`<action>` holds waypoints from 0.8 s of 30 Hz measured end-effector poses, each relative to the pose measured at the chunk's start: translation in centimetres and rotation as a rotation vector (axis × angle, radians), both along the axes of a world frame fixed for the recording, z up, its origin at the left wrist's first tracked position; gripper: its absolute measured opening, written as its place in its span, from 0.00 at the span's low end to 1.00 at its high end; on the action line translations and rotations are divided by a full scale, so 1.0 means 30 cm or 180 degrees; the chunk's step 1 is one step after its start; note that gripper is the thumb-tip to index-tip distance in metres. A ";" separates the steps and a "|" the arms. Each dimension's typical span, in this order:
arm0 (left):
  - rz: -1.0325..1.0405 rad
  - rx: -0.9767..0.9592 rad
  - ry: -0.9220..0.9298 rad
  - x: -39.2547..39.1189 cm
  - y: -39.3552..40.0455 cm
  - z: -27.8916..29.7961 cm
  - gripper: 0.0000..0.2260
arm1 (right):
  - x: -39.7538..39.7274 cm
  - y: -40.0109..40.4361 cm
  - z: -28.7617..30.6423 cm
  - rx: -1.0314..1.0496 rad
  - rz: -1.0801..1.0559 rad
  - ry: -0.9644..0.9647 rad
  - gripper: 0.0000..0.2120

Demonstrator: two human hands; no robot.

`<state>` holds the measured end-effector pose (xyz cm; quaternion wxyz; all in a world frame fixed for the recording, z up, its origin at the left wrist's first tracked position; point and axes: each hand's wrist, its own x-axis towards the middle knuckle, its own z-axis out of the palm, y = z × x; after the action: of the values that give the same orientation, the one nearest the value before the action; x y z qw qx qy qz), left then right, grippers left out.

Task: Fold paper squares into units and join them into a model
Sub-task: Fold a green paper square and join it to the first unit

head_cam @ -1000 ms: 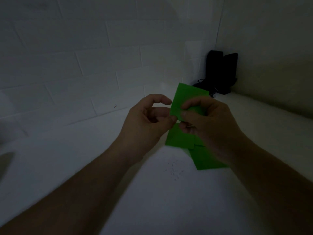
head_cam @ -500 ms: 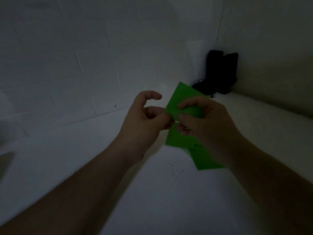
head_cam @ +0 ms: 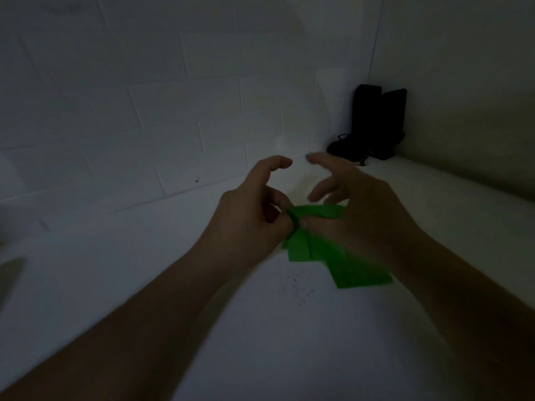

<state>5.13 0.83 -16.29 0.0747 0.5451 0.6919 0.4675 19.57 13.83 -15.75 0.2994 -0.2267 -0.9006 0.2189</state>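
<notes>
A dim white work surface (head_cam: pixel 121 285) fills the lower half of the frame and meets a white tiled wall (head_cam: pixel 144 111) running across the upper left. In the upper right a second, plain wall (head_cam: pixel 463 82) closes the corner, and a black boxy object with a trailing cord (head_cam: pixel 376 125) stands there on the surface. A sprinkle of small dark specks (head_cam: pixel 298 287) lies on the surface just below centre.

At centre the left hand (head_cam: pixel 252 209) has its thumb and curled lower fingers pinching the near corner of a folded bright green paper piece (head_cam: pixel 312 212), while its index finger arches free above. The right hand (head_cam: pixel 362 215) meets it from the right: its thumb appears to press the same fold against the paper, though blur makes the grip uncertain, and its other fingers are spread and lifted clear.

Under the hands, more flat green paper squares (head_cam: pixel 347 267) lie overlapped on the surface, fanning toward the lower right, partly hidden by the right wrist.
</notes>
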 end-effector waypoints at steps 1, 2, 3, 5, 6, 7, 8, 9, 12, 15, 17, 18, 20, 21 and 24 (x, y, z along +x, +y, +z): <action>-0.0047 -0.0006 0.0029 0.001 0.001 -0.001 0.32 | -0.002 -0.002 -0.004 0.0034 0.0011 -0.0084 0.37; -0.0074 0.0003 0.0014 0.002 0.005 -0.003 0.32 | -0.004 -0.005 -0.007 0.0037 0.0014 -0.0131 0.31; -0.0082 0.0037 -0.0066 0.002 0.010 -0.006 0.32 | -0.007 -0.007 -0.010 -0.0031 0.0020 -0.0140 0.25; -0.0080 0.0184 -0.0470 0.001 0.020 -0.012 0.30 | -0.012 -0.014 -0.016 -0.0414 0.0069 0.0035 0.18; -0.0068 0.0262 -0.0716 0.001 0.023 -0.014 0.29 | -0.015 -0.018 -0.020 -0.0668 0.0088 0.0208 0.16; -0.0053 0.0312 -0.0937 0.000 0.025 -0.016 0.28 | -0.018 -0.021 -0.022 -0.0907 0.0085 0.0392 0.15; -0.0063 0.0326 -0.1130 0.000 0.025 -0.015 0.26 | -0.021 -0.024 -0.022 -0.1133 0.0075 0.0574 0.15; -0.0103 0.0313 -0.1293 -0.001 0.027 -0.016 0.23 | -0.024 -0.028 -0.020 -0.1352 0.0069 0.0745 0.15; -0.0264 0.0277 -0.1710 0.000 0.035 -0.014 0.12 | -0.023 -0.034 -0.007 -0.1857 0.0134 0.1093 0.16; -0.0313 0.0406 -0.2054 -0.008 0.041 -0.017 0.08 | -0.013 -0.032 0.002 -0.1898 0.0350 0.1016 0.19; -0.0227 0.0460 -0.2045 -0.017 0.043 -0.019 0.06 | -0.007 -0.025 0.006 -0.1950 0.0531 0.0949 0.22; -0.0190 0.0482 -0.2025 -0.022 0.042 -0.019 0.05 | -0.005 -0.020 0.008 -0.1944 0.0617 0.0912 0.25; -0.0184 0.0528 -0.2045 -0.026 0.042 -0.020 0.05 | -0.003 -0.016 0.013 -0.1857 0.0736 0.0849 0.28; -0.0207 0.0543 -0.2051 -0.027 0.043 -0.021 0.06 | -0.002 -0.014 0.013 -0.1830 0.0780 0.0859 0.28; -0.0274 0.0575 -0.1859 -0.030 0.038 -0.022 0.07 | -0.001 -0.016 0.007 -0.1793 0.0842 0.0946 0.23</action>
<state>4.22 1.98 -16.95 0.2413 0.4210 0.5731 0.6604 19.55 13.34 -15.53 0.3221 -0.1474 -0.7729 0.5265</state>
